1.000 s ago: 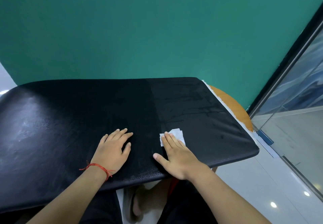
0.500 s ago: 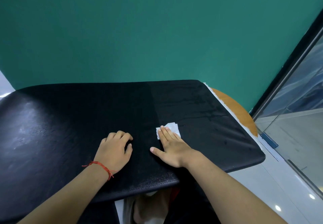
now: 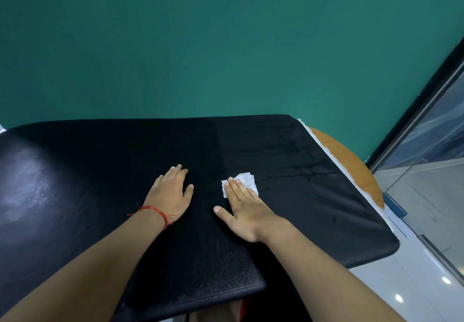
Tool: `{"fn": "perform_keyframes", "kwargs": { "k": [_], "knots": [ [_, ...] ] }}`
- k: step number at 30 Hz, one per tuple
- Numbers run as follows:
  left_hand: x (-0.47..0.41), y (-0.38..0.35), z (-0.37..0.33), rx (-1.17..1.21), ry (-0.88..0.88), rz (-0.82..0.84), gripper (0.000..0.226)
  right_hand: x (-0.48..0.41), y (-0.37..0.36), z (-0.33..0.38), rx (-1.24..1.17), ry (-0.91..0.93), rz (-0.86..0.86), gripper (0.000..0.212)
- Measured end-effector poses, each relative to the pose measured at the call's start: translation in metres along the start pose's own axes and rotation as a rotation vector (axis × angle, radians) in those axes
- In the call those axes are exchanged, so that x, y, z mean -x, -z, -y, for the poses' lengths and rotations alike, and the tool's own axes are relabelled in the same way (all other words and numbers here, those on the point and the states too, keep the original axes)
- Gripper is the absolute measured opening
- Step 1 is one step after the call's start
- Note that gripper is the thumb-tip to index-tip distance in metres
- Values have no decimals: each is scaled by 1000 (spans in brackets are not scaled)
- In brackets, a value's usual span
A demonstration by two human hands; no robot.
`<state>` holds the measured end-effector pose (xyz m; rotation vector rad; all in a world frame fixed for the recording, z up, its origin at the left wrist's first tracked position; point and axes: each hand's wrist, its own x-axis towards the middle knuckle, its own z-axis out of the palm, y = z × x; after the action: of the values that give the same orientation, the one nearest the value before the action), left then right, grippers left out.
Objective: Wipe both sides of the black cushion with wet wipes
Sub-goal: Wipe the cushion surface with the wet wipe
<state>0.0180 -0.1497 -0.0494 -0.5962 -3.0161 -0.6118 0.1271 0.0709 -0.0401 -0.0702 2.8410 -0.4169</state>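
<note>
The cushion (image 3: 313, 171), black grained leatherette lying flat, is cut off at left and hides all but an orange curved edge of the worktop (image 3: 351, 165). The right hand (image 3: 247, 212) presses straight fingers (image 3: 236, 191) on a white folded wipe (image 3: 248, 179) near the cushion's middle, covering its near part. The left hand (image 3: 170, 196) rests flat beside it.

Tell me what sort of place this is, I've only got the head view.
Probably a corner of an office or shop, though that's a guess: plain teal wall, dark-framed glass partition on the right, glossy pale floor mirroring ceiling lights. The black cushion lies across a round wooden table.
</note>
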Motion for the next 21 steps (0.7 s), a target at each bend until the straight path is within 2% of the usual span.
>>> {"fn": "perform_keyframes", "kwargs": {
  "k": [21],
  "knots": [
    [-2,-16,10,-53,-4,-83,59,-97,36,-10,13,-41,42,92]
  ]
}}
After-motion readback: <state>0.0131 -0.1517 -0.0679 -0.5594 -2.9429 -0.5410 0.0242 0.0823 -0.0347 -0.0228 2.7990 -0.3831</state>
